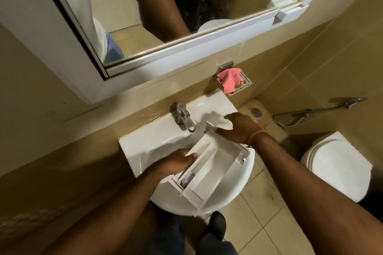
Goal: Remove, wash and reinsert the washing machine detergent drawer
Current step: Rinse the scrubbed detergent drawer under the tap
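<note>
The white detergent drawer (pixel 209 170) lies tilted across the white sink (pixel 157 138), its compartments facing up. My left hand (pixel 176 161) grips the drawer's left side wall. My right hand (pixel 238 128) holds a white cloth (pixel 215 122) at the drawer's far end, just right of the chrome tap (pixel 184 118). Part of the cloth hangs down into the drawer. I cannot tell if water is running.
A pink cloth (pixel 231 79) lies in a wall-mounted metal dish above the sink. A white toilet (pixel 339 163) stands at the right, with a spray hose (pixel 310 112) on the wall and a floor drain (pixel 256 112). A mirror (pixel 165 6) hangs above.
</note>
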